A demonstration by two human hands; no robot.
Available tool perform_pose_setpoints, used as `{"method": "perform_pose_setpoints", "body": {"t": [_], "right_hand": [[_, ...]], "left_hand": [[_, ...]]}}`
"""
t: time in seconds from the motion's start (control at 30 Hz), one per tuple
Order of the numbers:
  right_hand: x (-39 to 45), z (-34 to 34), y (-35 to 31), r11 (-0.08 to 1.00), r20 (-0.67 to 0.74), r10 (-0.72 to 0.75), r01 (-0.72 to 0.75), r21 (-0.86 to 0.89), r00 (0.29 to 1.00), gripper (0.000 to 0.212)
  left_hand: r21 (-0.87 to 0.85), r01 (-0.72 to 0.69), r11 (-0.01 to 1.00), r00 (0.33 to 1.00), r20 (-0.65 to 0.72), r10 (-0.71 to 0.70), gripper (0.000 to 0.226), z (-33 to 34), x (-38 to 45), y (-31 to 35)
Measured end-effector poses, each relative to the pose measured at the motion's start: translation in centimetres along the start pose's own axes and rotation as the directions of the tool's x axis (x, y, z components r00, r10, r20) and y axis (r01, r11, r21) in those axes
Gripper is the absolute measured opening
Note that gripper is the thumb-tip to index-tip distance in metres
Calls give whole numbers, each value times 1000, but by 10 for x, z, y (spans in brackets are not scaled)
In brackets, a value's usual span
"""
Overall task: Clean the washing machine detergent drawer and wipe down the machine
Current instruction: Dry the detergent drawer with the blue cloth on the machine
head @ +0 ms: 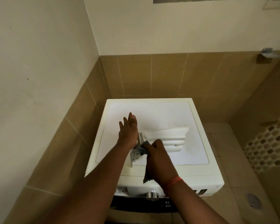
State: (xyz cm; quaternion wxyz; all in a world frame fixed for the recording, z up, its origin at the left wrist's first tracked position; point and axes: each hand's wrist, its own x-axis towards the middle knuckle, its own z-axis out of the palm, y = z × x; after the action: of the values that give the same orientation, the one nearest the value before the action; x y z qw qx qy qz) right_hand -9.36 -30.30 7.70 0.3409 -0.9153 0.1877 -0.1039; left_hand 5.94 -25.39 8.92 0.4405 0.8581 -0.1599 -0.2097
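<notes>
Head view: right hand [158, 156] hides drawer [166, 136] front, cloth [143, 148] bunched

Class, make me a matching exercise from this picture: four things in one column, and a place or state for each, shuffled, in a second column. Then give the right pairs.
Things:
1. detergent drawer
2. cloth
3. left hand
4. floor drain

Places or states:
A. gripped in the right hand
B. set in the tiled floor, right of the washing machine
C. lying on top of the machine
D. fingers straight, steadying the drawer's end

Pairs: 1-C, 2-A, 3-D, 4-B
</notes>
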Motion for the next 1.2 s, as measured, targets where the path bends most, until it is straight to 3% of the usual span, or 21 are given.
{"method": "perform_pose_setpoints", "body": {"t": [0.07,0.17,0.3,0.43,0.53,0.6,0.63,0.67,0.73,0.8,0.9,0.97,1.2], "right_hand": [[16,-11,2,994,-116,-8,21,108,993,46],[50,-19,-3,998,-311,-38,50,31,949,32],[66,1,-9,937,-73,-247,219,-271,966,30],[64,-19,28,916,-95,-232,185,-357,968,32],[58,-62,65,969,-202,35,-82,-234,979,9],[56,-85,86,956,-279,190,-243,-167,941,16],[56,-90,90,944,-279,242,-292,-154,929,3],[59,-92,90,933,-259,293,-334,-133,920,15],[60,-84,74,954,-308,263,-295,-61,914,29],[63,-65,44,967,-319,248,-212,143,915,22],[75,-28,-7,907,-124,262,-200,370,957,20],[83,-10,-32,875,-56,240,-191,446,969,20],[83,-16,-32,894,95,198,-219,390,976,19]], "left_hand": [[10,65,998,998,18,-66,62,0,0,6],[6,96,995,995,32,-96,61,2,0,11],[16,81,997,997,14,-81,63,3,0,7],[-37,111,993,994,24,-110,61,3,4,3],[-105,101,989,991,-72,-109,68,3,4,-7],[-168,128,977,989,-55,-139,74,2,8,-8],[-240,129,962,989,-36,-141,66,4,4,-8],[-259,102,961,992,-40,-116,58,3,2,-6],[-279,98,955,995,-8,-104,61,-1,-1,1],[-397,208,894,978,59,-202,64,-4,-4,7],[-441,331,834,943,118,-312,67,-6,-10,9],[-518,342,784,939,169,-299,71,-5,-10,5],[-475,372,798,926,129,-355,77,-4,4,1]]}}
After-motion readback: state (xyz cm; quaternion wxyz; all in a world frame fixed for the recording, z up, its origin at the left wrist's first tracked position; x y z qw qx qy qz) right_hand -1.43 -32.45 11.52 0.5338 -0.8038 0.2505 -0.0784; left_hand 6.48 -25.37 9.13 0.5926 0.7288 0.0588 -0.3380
